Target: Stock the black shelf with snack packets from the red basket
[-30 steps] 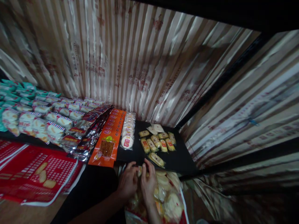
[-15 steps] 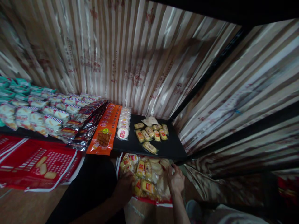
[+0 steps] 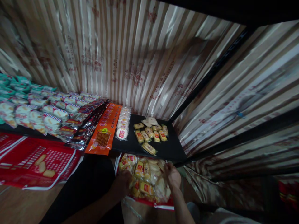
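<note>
A red-and-white bag (image 3: 163, 206) sits below the shelf's front edge, full of small wrapped snack packets (image 3: 146, 188), some yellow with red labels and some pale round ones. My left hand (image 3: 121, 184) is closed on its left edge; dim light makes the fingers hard to make out. At the right edge, my right hand (image 3: 173, 176) has its fingers curled round the rim. Just above, a group of yellow wrapped cakes (image 3: 149, 133) lies on the black shelf (image 3: 174, 146), with flat white packets (image 3: 150, 120) behind them.
Left along the shelf are a row of round white packets (image 3: 122, 130), an orange snack pack (image 3: 104, 130), dark foil packs (image 3: 86, 124) and stacked white bags (image 3: 52, 121). Another red bag (image 3: 39, 161) hangs below. A black post (image 3: 198, 91) and striped sheeting (image 3: 140, 56) enclose the shelf.
My left hand has shifted slightly left and my right hand slightly up and left, both at the bag's edges. The bag's mouth shows a bit more of the packets.
</note>
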{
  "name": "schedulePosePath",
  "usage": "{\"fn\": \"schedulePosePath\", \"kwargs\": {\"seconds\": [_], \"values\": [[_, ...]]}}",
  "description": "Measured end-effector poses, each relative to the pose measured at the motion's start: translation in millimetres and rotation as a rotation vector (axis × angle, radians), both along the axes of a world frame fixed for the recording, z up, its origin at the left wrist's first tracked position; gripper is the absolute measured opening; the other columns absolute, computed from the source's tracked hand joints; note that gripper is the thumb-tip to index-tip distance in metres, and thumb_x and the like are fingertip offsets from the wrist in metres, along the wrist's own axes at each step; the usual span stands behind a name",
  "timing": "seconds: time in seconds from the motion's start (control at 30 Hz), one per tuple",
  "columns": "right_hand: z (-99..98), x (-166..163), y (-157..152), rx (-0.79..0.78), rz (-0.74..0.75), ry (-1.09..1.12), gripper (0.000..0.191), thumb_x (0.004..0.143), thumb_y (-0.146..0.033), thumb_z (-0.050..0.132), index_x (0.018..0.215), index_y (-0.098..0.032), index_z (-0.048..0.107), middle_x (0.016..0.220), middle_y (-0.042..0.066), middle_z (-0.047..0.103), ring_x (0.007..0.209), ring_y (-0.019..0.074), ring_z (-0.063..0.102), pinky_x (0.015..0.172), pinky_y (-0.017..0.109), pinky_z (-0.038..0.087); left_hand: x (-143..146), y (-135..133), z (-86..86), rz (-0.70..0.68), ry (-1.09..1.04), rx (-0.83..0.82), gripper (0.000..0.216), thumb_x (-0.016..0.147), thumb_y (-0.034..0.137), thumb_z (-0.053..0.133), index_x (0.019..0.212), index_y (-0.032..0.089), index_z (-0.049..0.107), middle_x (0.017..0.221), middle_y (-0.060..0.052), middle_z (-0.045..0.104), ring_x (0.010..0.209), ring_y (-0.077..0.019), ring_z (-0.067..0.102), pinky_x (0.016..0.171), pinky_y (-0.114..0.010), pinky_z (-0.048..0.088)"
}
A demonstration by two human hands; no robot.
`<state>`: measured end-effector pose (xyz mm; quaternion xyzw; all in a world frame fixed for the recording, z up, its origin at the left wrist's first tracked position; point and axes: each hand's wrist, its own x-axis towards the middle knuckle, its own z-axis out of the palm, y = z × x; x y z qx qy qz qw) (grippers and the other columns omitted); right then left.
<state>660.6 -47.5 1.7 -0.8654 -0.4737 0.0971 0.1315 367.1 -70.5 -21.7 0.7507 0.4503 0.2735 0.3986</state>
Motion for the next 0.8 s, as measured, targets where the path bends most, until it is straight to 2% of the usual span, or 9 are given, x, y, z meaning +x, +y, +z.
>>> {"fn": "schedulePosePath", "kwargs": {"seconds": [0.13, 0.27, 0.47, 0.7, 0.8], "values": [[6.0, -7, -7, 0.02, 0.015, -0.075, 0.036, 0.084, -0.037, 0.035, 0.092, -0.021, 0.066, 0.088, 0.011, 0.07, 0.078, 0.0235, 0.065, 0.06, 0.029, 0.042, -5, 6, 4.5, 0.021, 0.01, 0.006, 0.017, 0.079, 0.01, 0.042, 0.071, 0.018, 0.055, 0.083, -0.005, 0.06, 0.082, -0.0167, 0.056, 0.075, -0.026, 0.045], [3.2, -13, -11, 0.152, 0.162, -0.076, 0.035, 0.083, -0.037, 0.036, 0.087, -0.019, 0.065, 0.091, 0.012, 0.069, 0.085, 0.0234, 0.064, 0.07, 0.031, 0.047, -9, 7, 8.4, 0.014, 0.015, -0.003, 0.015, 0.072, 0.006, 0.045, 0.072, 0.017, 0.056, 0.08, -0.004, 0.06, 0.077, -0.0158, 0.056, 0.07, -0.025, 0.045], [-5.7, -32, -24, 0.278, 0.319, -0.041, 0.036, 0.085, -0.036, 0.035, 0.095, -0.015, 0.064, 0.112, 0.014, 0.065, 0.098, 0.0238, 0.063, 0.083, 0.036, 0.049, -7, 6, 7.9, 0.016, -0.015, 0.024, 0.028, 0.087, 0.019, 0.034, 0.072, 0.019, 0.058, 0.082, -0.007, 0.062, 0.08, -0.0172, 0.058, 0.075, -0.028, 0.047], [1.2, -88, -44, 0.384, 0.582, -0.026, 0.026, 0.087, -0.025, 0.04, 0.083, -0.019, 0.065, 0.107, 0.01, 0.067, 0.099, 0.0217, 0.062, 0.087, 0.039, 0.051, -10, 3, 10.3, 0.038, -0.027, 0.077, 0.032, 0.088, 0.023, 0.031, 0.074, 0.02, 0.059, 0.083, -0.008, 0.063, 0.083, -0.0199, 0.06, 0.082, -0.034, 0.049], [-0.2, -121, -50, 0.388, 0.664, 0.015, 0.027, 0.087, -0.019, 0.039, 0.088, -0.02, 0.066, 0.109, 0.009, 0.067, 0.104, 0.0202, 0.06, 0.088, 0.038, 0.051, -10, 1, 8.7, 0.056, -0.021, 0.09, 0.032, 0.086, 0.022, 0.03, 0.087, 0.019, 0.062, 0.091, -0.01, 0.065, 0.092, -0.0212, 0.06, 0.089, -0.036, 0.048]]}}
